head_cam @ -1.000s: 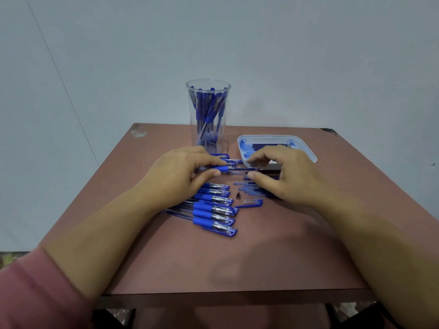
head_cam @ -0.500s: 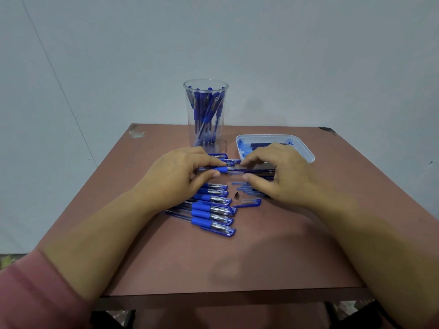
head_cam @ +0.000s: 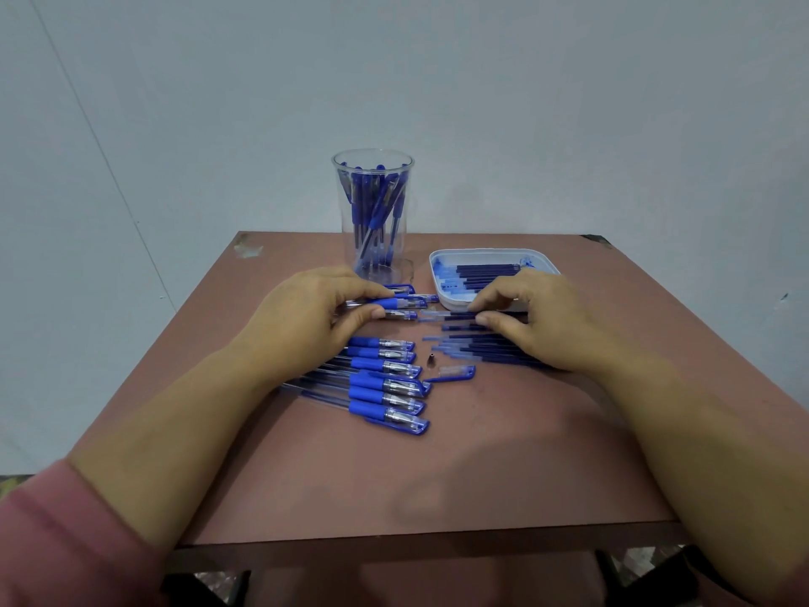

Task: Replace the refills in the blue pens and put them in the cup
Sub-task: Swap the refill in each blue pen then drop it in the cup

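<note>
- The left hand (head_cam: 306, 317) lay low over the table (head_cam: 437, 475) near its middle, palm down. Its forearm ran in from the near left corner out of a pink sleeve (head_cam: 65, 541).
- Its thumb and forefinger were curled round a blue pen (head_cam: 400, 315), held level and pointing right.
- The right hand (head_cam: 538, 317) faced it, wrist toward the right edge. Its forefinger and thumb were narrowed to a pinch on a dark refill (head_cam: 455, 314).
- The refill lay in line with the pen, its pale end just beside the pen's front; whether they touched could not be told.
- Loose refills (head_cam: 473, 348) lay on the table partly under the right palm.
- A row of capped pens (head_cam: 385, 378) lay side by side below the left hand.
- A small metal tip (head_cam: 430, 357) and a blue cap (head_cam: 455, 373) lay between the row and the loose refills.
- The clear cup (head_cam: 372, 212) stood upright at the far edge, with pens inside.
- A white tray (head_cam: 551, 267) of refills sat just right of the cup.
</note>
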`<state>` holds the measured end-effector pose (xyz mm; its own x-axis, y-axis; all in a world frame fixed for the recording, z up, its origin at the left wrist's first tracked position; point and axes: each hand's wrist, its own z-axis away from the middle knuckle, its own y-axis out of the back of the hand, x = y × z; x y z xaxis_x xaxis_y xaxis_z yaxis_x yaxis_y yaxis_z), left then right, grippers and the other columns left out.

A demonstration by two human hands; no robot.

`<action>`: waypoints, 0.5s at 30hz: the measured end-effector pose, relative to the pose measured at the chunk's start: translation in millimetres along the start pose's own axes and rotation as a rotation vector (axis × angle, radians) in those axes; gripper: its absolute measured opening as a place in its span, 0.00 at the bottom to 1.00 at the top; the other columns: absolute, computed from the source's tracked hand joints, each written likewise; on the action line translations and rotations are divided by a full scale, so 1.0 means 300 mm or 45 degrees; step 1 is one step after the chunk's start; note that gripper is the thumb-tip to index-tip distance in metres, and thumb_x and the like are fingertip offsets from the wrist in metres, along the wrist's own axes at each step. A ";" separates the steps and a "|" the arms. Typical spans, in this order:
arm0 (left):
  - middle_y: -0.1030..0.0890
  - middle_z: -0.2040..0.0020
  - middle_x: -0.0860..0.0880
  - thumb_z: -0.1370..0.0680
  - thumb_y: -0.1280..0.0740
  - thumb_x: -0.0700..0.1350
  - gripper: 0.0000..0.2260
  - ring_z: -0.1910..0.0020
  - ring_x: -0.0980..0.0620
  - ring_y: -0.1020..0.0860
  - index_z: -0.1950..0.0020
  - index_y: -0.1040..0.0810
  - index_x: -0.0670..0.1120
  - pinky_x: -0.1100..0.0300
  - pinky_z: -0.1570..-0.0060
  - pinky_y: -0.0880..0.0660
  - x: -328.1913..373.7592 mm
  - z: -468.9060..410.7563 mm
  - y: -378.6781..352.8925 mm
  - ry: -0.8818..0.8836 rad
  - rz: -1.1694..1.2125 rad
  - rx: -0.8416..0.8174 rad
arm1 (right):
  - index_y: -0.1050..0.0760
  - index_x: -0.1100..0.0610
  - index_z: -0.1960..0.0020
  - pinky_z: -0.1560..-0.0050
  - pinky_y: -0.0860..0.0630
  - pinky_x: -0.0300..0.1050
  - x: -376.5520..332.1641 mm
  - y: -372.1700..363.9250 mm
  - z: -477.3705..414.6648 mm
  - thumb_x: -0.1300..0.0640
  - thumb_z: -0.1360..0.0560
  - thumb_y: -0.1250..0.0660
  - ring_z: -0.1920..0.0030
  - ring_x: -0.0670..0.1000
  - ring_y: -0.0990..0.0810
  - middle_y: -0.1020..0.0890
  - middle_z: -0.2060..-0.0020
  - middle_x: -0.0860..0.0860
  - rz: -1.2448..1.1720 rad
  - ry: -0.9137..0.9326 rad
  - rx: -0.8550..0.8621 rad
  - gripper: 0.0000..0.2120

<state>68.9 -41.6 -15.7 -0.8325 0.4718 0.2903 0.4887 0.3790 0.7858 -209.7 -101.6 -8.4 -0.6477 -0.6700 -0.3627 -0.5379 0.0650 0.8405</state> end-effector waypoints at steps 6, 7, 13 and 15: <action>0.20 0.53 0.57 0.23 0.33 0.52 0.13 0.57 0.57 0.23 0.39 0.19 0.54 0.59 0.57 0.25 0.006 -0.001 -0.001 0.015 0.004 -0.022 | 0.19 0.43 0.50 0.51 0.32 0.32 0.007 0.000 0.005 0.54 0.25 0.30 0.52 0.34 0.27 0.20 0.57 0.38 0.076 -0.009 -0.201 0.07; 0.20 0.53 0.57 0.23 0.33 0.53 0.13 0.57 0.57 0.23 0.39 0.19 0.54 0.60 0.58 0.25 0.005 -0.001 0.000 0.015 -0.001 -0.029 | 0.19 0.43 0.50 0.52 0.33 0.30 0.007 0.000 0.004 0.54 0.25 0.30 0.52 0.33 0.28 0.19 0.57 0.38 0.086 -0.005 -0.209 0.07; 0.20 0.54 0.57 0.23 0.34 0.53 0.14 0.57 0.55 0.22 0.39 0.19 0.55 0.57 0.57 0.24 0.010 -0.001 0.005 0.003 0.001 -0.038 | 0.19 0.42 0.52 0.49 0.29 0.35 0.008 0.015 -0.003 0.54 0.27 0.28 0.51 0.37 0.24 0.19 0.57 0.37 -0.017 -0.018 -0.106 0.08; 0.21 0.54 0.57 0.23 0.34 0.53 0.14 0.57 0.56 0.23 0.39 0.19 0.55 0.58 0.57 0.24 0.010 -0.002 0.004 -0.003 -0.003 -0.032 | 0.19 0.44 0.52 0.50 0.32 0.29 0.008 0.044 -0.022 0.56 0.26 0.28 0.51 0.37 0.23 0.20 0.58 0.36 -0.066 -0.058 -0.041 0.07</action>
<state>66.9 -40.1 -13.5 -0.8331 0.4727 0.2874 0.4801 0.3597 0.8001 -214.7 -107.1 4.4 -0.6438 -0.6374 -0.4233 -0.5542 0.0071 0.8323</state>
